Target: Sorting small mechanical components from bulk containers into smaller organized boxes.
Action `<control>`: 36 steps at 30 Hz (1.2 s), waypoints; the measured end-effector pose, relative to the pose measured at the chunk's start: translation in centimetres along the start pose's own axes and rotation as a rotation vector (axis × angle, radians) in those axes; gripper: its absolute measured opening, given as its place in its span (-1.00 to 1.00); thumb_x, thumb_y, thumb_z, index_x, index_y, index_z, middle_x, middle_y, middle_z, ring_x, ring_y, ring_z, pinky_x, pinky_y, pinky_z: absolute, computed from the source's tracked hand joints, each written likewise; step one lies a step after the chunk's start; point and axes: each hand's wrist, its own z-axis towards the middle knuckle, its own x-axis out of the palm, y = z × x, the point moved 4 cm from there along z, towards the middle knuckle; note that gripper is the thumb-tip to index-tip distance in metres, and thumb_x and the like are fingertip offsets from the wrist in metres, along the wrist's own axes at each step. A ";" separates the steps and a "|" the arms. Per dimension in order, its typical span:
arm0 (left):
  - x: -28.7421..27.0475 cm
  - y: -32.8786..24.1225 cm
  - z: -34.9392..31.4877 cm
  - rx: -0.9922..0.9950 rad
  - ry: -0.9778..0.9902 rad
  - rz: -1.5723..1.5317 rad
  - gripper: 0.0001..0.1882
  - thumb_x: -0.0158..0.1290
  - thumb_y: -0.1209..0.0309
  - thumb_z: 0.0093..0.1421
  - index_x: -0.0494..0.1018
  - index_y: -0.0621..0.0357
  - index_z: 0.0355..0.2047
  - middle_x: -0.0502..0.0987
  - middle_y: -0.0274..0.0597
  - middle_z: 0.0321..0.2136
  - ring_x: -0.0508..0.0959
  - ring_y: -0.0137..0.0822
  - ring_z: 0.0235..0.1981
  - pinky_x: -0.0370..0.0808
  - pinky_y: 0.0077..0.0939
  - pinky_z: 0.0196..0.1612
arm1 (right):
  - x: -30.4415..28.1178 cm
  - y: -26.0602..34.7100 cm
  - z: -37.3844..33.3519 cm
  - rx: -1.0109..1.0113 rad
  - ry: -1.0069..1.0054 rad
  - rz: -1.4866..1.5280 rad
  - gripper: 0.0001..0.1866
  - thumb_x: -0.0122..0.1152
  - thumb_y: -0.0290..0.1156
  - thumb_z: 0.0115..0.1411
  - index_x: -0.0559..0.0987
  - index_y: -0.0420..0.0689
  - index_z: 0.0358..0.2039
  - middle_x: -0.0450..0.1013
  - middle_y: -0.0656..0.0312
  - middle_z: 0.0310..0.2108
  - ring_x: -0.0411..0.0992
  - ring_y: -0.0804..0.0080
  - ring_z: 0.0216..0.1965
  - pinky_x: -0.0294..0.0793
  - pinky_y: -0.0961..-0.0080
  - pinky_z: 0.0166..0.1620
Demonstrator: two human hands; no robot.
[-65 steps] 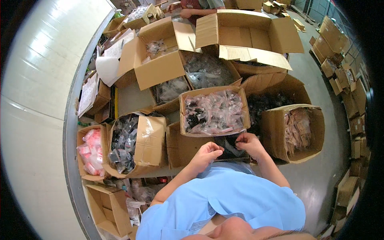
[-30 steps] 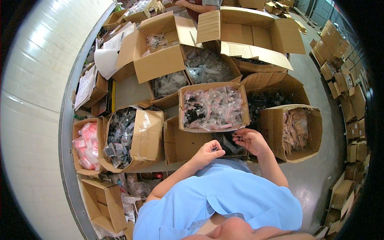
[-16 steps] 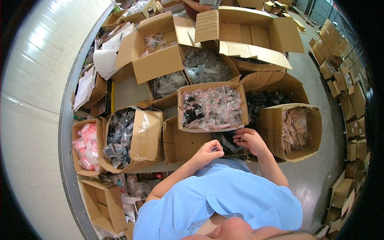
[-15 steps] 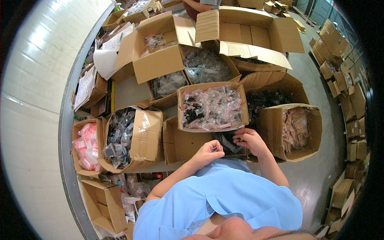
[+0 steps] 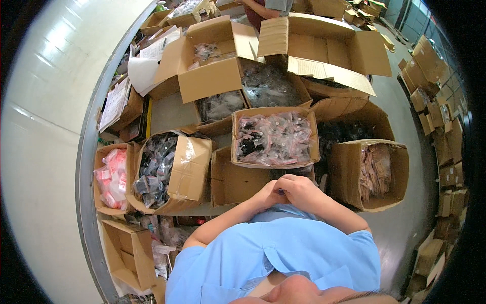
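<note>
My left hand (image 5: 267, 196) and my right hand (image 5: 300, 191) meet close in front of my body, fingers curled inward. A small dark bluish bit (image 5: 281, 192) shows between them; most of it is hidden, so its kind cannot be made out. Just beyond the hands sits a cardboard box (image 5: 273, 164) filled with small clear zip bags (image 5: 283, 134) with reddish edges, some with black pieces inside. Under its left side stands a mostly bare carton (image 5: 234, 186). Dark plastic behind my right hand is largely covered.
To the right, a carton (image 5: 344, 172) holds brownish packets (image 5: 374, 175). At left are a carton of dark bagged parts (image 5: 154, 167) and one of pink-and-white bags (image 5: 114, 177). Larger open boxes (image 5: 210, 86) stand farther back; a person's arm (image 5: 260, 9) shows beyond them.
My right hand has come left from the dark plastic below the bag-filled box and joined my left hand. My left hand has shifted slightly right. The whole view has shifted a little.
</note>
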 end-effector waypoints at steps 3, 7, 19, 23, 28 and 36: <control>0.0 0.9 0.4 -0.003 -0.002 -0.068 -0.72 0.16 0.56 -0.09 0.46 0.29 -0.30 0.53 -0.21 -0.37 0.45 -0.44 -0.31 0.40 -0.55 -0.24 | -0.1 0.5 0.2 -0.013 0.038 -0.035 -0.77 0.08 -0.64 -0.08 0.52 -0.20 -0.34 0.45 0.05 -0.33 0.45 0.04 -0.30 0.48 0.30 -0.24; 0.1 0.6 0.2 -0.056 -0.001 -0.248 -0.72 0.15 0.55 -0.07 0.46 0.27 -0.28 0.53 -0.21 -0.37 0.46 -0.43 -0.32 0.42 -0.54 -0.26 | -0.6 1.1 0.3 0.013 0.106 -0.046 -0.74 0.02 -0.59 -0.04 0.49 -0.21 -0.27 0.42 -0.02 -0.24 0.43 -0.01 -0.21 0.45 0.28 -0.15; 0.2 -1.5 -0.2 -0.065 -0.021 -0.304 -0.67 0.18 0.57 -0.09 0.44 0.23 -0.24 0.50 -0.25 -0.33 0.48 -0.43 -0.27 0.45 -0.53 -0.21 | -1.1 1.2 0.6 -0.010 0.041 0.081 -0.74 0.05 -0.64 -0.08 0.49 -0.21 -0.30 0.39 -0.01 -0.23 0.40 -0.01 -0.18 0.43 0.29 -0.11; -0.3 -2.0 -0.4 -0.078 0.116 -0.101 -0.62 0.18 0.54 -0.09 0.42 0.22 -0.19 0.50 -0.28 -0.32 0.45 -0.41 -0.25 0.41 -0.46 -0.14 | -1.9 1.3 0.4 -0.119 0.021 -0.098 -0.86 0.13 -0.57 -0.08 0.52 -0.21 -0.42 0.38 0.03 -0.22 0.37 0.07 -0.15 0.40 0.31 -0.07; -0.6 -2.6 -1.3 0.084 0.094 -0.221 -0.58 0.24 0.50 -0.07 0.40 0.22 -0.17 0.46 -0.31 -0.29 0.43 -0.46 -0.22 0.37 -0.55 -0.09 | -2.6 1.4 0.4 -0.185 -0.015 -0.078 -0.90 0.22 -0.48 -0.11 0.52 -0.16 -0.52 0.42 0.12 -0.31 0.40 0.15 -0.21 0.44 0.34 -0.16; -3.2 -7.1 -3.1 0.488 -0.228 0.292 -0.87 0.07 0.47 0.14 0.44 0.28 -0.34 0.47 -0.17 -0.40 0.47 -0.34 -0.34 0.40 -0.51 -0.24 | -3.2 0.4 0.7 0.031 -0.122 0.040 -0.83 0.26 -0.52 -0.12 0.48 -0.18 -0.46 0.45 0.10 -0.52 0.47 0.19 -0.46 0.46 0.37 -0.38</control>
